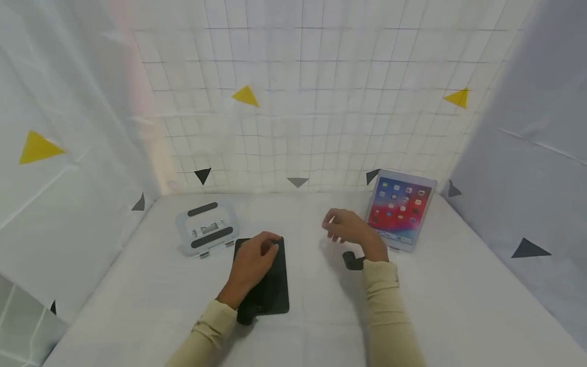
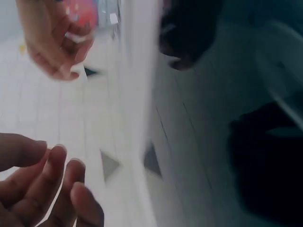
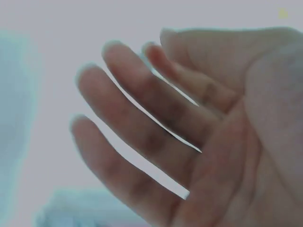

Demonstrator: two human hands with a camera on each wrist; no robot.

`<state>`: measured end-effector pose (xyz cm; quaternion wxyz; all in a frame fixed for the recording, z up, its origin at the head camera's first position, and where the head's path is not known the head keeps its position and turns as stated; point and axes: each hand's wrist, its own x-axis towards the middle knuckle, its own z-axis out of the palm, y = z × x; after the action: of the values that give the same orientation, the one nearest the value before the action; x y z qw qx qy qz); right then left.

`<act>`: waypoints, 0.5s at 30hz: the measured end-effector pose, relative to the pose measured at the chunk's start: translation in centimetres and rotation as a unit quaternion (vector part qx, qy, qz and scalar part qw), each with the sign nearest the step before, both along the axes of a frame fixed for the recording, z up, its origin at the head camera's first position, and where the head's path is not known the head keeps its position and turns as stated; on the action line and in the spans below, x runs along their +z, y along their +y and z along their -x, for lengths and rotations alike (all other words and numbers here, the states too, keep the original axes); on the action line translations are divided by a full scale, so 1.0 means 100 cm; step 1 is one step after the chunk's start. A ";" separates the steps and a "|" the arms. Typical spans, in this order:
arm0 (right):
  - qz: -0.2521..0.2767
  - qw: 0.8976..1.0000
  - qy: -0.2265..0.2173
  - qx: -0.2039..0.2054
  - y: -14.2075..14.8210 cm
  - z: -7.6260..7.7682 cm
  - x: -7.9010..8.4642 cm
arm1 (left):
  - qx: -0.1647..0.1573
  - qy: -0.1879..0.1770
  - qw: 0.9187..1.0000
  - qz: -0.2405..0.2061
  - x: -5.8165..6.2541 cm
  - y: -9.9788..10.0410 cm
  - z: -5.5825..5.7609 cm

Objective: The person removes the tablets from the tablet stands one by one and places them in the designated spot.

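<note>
A black tablet (image 1: 270,285) lies flat on the white surface, its glossy screen (image 2: 203,118) mirroring both hands in the left wrist view. My left hand (image 1: 252,261) is over its upper left part, fingers loosely bent and holding nothing. My right hand (image 1: 348,226) hovers to the right of the black tablet, relaxed, with gaps between its fingers (image 3: 137,113) and nothing in it. Just beyond that wrist, a white-framed tablet (image 1: 401,206) with a lit red and blue home screen leans back, propped up.
A pale folding tablet stand (image 1: 183,229) with dark pads and a metal hinge lies at the back left. Behind is a white gridded backdrop (image 1: 316,127) with yellow and dark triangles. White sheets (image 1: 527,168) close in both sides. Black wrist camera mounts (image 1: 352,261) sit below my wrists.
</note>
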<state>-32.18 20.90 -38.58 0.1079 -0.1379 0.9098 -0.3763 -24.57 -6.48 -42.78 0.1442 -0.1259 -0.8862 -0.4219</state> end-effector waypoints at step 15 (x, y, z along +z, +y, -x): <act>-0.064 0.887 0.207 -0.407 0.109 -0.038 0.038 | -0.087 -0.027 0.996 -0.022 0.013 0.148 0.045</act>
<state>-28.37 31.82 -34.78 -0.2375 0.1772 0.9096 -0.2913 -29.07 8.32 -41.46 0.0858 -0.1880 -0.8658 -0.4558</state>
